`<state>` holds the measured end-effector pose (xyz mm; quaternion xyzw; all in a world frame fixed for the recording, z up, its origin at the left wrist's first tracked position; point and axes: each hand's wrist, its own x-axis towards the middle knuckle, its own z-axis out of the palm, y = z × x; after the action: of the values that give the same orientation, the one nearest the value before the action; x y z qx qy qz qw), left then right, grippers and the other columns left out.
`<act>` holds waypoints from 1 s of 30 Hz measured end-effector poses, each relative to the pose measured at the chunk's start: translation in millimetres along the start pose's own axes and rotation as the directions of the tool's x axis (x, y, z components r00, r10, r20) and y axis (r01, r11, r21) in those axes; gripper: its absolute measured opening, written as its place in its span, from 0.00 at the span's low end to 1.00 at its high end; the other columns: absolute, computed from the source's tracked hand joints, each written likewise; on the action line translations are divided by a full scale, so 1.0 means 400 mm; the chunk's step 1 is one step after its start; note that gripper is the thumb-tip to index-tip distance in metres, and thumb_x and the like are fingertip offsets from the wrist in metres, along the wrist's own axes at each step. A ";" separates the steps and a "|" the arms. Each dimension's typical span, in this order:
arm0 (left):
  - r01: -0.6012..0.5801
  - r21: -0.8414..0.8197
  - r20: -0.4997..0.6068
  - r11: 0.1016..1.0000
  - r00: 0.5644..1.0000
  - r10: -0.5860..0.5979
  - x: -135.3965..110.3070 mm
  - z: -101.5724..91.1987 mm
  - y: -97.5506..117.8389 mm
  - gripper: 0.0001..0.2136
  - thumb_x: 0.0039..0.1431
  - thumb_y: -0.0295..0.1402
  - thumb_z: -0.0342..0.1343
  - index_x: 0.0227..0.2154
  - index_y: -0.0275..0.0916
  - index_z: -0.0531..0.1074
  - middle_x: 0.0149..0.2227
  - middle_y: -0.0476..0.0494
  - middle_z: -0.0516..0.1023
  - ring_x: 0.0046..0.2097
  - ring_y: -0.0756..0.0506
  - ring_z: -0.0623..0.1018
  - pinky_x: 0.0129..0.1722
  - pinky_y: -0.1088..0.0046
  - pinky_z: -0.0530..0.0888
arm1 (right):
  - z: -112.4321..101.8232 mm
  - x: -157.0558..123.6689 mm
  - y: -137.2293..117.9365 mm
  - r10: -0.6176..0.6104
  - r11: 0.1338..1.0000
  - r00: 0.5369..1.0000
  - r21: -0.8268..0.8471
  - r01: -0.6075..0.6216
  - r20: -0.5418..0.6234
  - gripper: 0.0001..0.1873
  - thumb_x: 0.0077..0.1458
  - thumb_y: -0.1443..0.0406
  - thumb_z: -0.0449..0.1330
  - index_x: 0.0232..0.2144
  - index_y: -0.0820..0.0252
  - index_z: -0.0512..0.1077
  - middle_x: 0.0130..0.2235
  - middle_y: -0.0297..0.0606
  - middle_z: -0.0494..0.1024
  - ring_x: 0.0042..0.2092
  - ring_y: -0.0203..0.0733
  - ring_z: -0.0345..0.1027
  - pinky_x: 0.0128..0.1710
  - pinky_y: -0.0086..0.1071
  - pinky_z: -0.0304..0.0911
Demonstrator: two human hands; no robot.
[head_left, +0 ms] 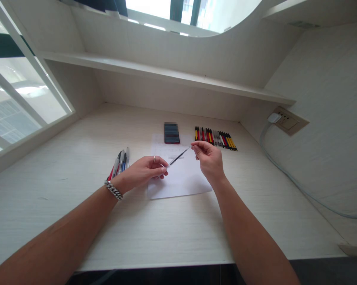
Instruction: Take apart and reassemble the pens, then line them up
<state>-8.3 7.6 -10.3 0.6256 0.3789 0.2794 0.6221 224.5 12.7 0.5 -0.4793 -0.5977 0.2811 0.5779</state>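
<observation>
My left hand and my right hand hold the two ends of a thin dark pen refill above a white sheet of paper. The left fingers pinch its lower, pale end. Thumb and forefinger of the right hand pinch its upper tip. A silver chain bracelet is on my left wrist and a ring on one left finger.
A bunch of pens lies left of the paper. A row of yellow, red and black pens lies at the back right. A dark phone rests at the paper's far edge. A grey cable runs from a wall socket.
</observation>
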 end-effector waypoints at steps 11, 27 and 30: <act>0.008 0.012 -0.006 1.000 1.000 -0.008 0.001 0.001 0.001 0.13 0.53 0.39 0.60 0.38 0.36 0.72 0.33 0.43 0.78 0.34 0.48 0.74 0.37 0.69 0.69 | -0.009 -0.008 -0.021 -0.055 0.990 0.997 -0.127 0.060 0.045 0.12 0.56 0.59 0.56 0.36 0.57 0.77 0.34 0.39 0.76 0.33 0.38 0.67 0.32 0.33 0.64; -0.002 0.045 -0.018 0.999 1.000 0.003 0.002 -0.001 -0.001 0.14 0.52 0.40 0.60 0.38 0.36 0.72 0.33 0.42 0.78 0.34 0.47 0.75 0.37 0.68 0.70 | -0.009 -0.012 -0.045 -0.135 0.960 0.980 -0.227 0.166 0.145 0.11 0.59 0.62 0.53 0.34 0.58 0.75 0.37 0.39 0.75 0.39 0.40 0.68 0.41 0.34 0.63; -0.003 0.067 -0.018 0.998 1.000 0.004 0.002 -0.001 -0.002 0.14 0.52 0.40 0.59 0.38 0.36 0.72 0.33 0.42 0.78 0.34 0.46 0.75 0.36 0.68 0.70 | -0.010 -0.013 -0.045 -0.112 0.959 0.981 -0.241 0.149 0.161 0.10 0.58 0.63 0.53 0.36 0.57 0.74 0.37 0.39 0.76 0.38 0.40 0.68 0.38 0.33 0.63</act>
<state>-8.4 8.6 -11.1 0.6442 0.3925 0.2733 0.5968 223.2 0.1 15.1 -0.4864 -0.6996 0.1984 0.4844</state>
